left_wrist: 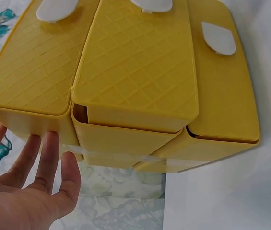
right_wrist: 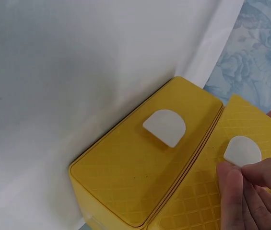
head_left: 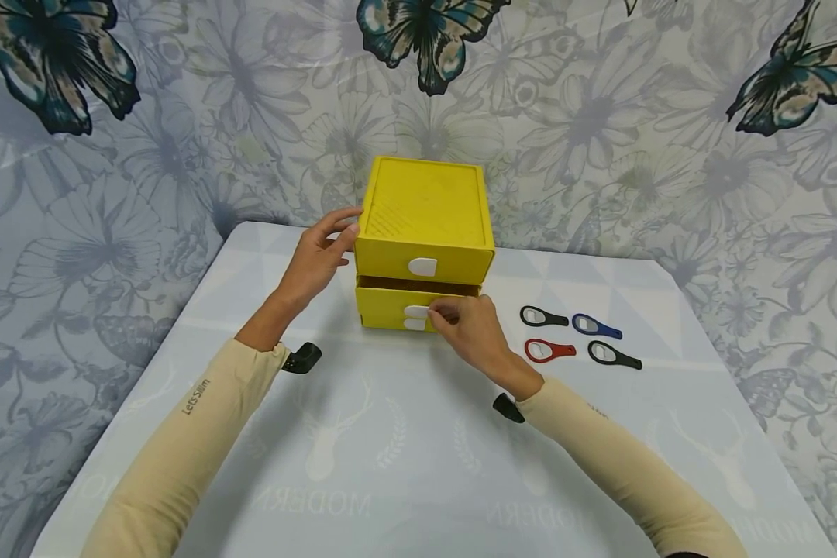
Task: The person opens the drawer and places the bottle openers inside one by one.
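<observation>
A yellow drawer unit point(head_left: 425, 203) with three stacked drawers and white tab handles stands on the table. Its middle drawer point(left_wrist: 140, 62) juts out, leaving a dark gap behind its front's top edge. My right hand point(head_left: 470, 329) pinches the white handle point(right_wrist: 243, 151) of that drawer between thumb and fingers. At the unit's left side is my left hand point(head_left: 319, 254), fingers spread and fingertips against the upper side wall. The bottom drawer point(right_wrist: 140, 158) and the top drawer point(head_left: 390, 260) sit flush in the unit.
Right of the unit lie several small flat tools with oval heads and short handles: a red one point(head_left: 549, 351), a blue one point(head_left: 596, 326) and black ones point(head_left: 614, 355). The pale table point(head_left: 404, 449) meets a flower-patterned wall covering point(head_left: 586, 132) behind the unit.
</observation>
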`<state>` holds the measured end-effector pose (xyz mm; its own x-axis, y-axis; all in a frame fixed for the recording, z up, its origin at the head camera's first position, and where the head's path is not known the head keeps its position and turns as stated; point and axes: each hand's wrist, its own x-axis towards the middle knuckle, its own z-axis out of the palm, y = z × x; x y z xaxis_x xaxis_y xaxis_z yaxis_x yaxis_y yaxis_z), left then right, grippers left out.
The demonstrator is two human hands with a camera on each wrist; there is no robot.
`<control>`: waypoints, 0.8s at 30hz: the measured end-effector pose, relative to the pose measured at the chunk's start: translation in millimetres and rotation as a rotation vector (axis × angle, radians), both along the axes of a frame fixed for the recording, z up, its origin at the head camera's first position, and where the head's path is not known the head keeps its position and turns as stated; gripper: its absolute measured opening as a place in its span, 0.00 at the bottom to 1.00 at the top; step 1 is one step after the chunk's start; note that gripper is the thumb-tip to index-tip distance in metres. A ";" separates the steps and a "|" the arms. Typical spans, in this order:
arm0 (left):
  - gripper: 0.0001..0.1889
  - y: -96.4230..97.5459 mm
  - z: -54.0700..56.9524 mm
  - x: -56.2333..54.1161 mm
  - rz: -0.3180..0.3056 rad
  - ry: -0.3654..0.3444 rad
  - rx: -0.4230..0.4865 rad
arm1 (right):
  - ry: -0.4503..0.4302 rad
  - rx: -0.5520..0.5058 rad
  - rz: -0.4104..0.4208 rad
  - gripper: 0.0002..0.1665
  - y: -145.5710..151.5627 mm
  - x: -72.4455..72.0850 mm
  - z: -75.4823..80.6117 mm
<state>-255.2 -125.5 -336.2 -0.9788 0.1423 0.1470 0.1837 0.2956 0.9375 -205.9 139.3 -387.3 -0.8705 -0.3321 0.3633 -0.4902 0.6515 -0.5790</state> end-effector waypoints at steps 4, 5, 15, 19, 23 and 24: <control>0.25 -0.8 0.3 1.0 -0.007 0.006 0.006 | 0.009 0.008 0.011 0.07 -0.3 6.7 0.1; 0.25 -1.0 0.3 1.1 -0.009 0.008 0.005 | 0.011 0.009 0.015 0.07 -0.2 8.8 0.1; 0.25 -2.5 -0.8 0.2 -0.017 0.020 0.005 | 0.041 0.024 0.048 0.06 0.8 29.9 -0.9; 0.25 -2.4 0.1 0.3 -0.020 0.017 0.003 | 0.051 0.029 0.057 0.06 1.0 36.6 -0.6; 0.25 -1.6 1.1 1.3 -0.015 0.020 -0.005 | 0.056 0.039 0.070 0.06 1.4 45.0 1.1; 0.25 -1.2 1.3 1.5 -0.014 0.020 -0.008 | 0.059 0.044 0.073 0.06 1.6 47.3 1.4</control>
<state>-253.8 -126.7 -334.9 -0.9736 0.1575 0.1655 0.2068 0.2999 0.9313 -158.6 140.8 -386.0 -0.8209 -0.4104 0.3970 -0.5696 0.6370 -0.5194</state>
